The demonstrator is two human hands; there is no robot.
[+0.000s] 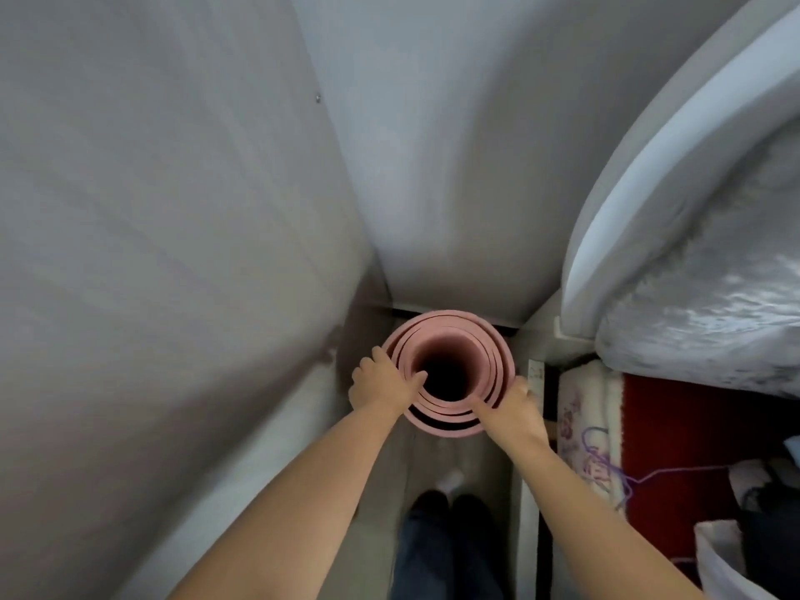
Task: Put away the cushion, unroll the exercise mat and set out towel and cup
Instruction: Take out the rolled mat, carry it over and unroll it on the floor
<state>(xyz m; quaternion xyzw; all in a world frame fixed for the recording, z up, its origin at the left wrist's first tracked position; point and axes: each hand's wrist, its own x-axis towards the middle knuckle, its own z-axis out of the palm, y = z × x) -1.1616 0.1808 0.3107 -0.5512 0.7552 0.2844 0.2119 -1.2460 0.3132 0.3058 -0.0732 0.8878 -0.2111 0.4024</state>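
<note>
Head view, looking straight down into a narrow gap between a grey wall (pixel 151 210) on the left and a bed (pixel 692 236) on the right. Pink rolled mat (pixel 437 331) stands upright on end in the corner, back edge close to the far wall, open core facing the camera, layers loosely coiled. Both hands are on its top rim. Left hand (pixel 381 383) grips the left side: fingers curled over the outer layers, thumb hooked toward the dark core. Right hand (pixel 513 409) grips the lower-right rim: thumb lies over the inner layers, fingers wrap the outside, fingertips hidden behind the roll. Both forearms are bare. Below the mat, 2 legs in dark trousers (pixel 437 552) and 1 light sock (pixel 450 478) on the floor. Right of the mat: white patterned fabric (pixel 580 426) beside a red surface (pixel 675 426), a purple cord (pixel 614 465) across them
</note>
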